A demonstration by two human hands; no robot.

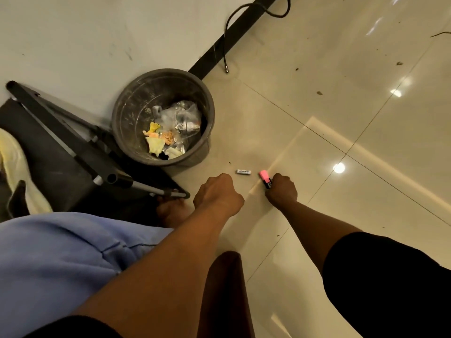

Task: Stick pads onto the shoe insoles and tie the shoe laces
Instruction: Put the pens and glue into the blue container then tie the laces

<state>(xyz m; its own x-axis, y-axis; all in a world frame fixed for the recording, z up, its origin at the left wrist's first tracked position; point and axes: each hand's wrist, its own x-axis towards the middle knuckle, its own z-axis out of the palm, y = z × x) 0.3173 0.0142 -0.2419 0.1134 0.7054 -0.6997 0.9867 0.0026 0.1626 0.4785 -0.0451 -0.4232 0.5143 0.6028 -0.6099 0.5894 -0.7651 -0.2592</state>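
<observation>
Head view looks down at a glossy tiled floor (317, 147), with both arms reaching low. At the right hand (281, 189), the grip is clamped round a pink highlighter (265, 178), whose pink end points away from the person. At the left hand (217, 192), the fingers curl under, and whether the grip holds anything cannot be told. A small white cap (243, 172) lies on the floor between the two hands, just beyond the left knuckles. A grey bin (127, 113) with crumpled wrappers stands by the wall, beside a black folding frame (80, 152). A pale yellowish shoe (14, 162), blurred, sits at the far left edge; no pads or laces can be made out
</observation>
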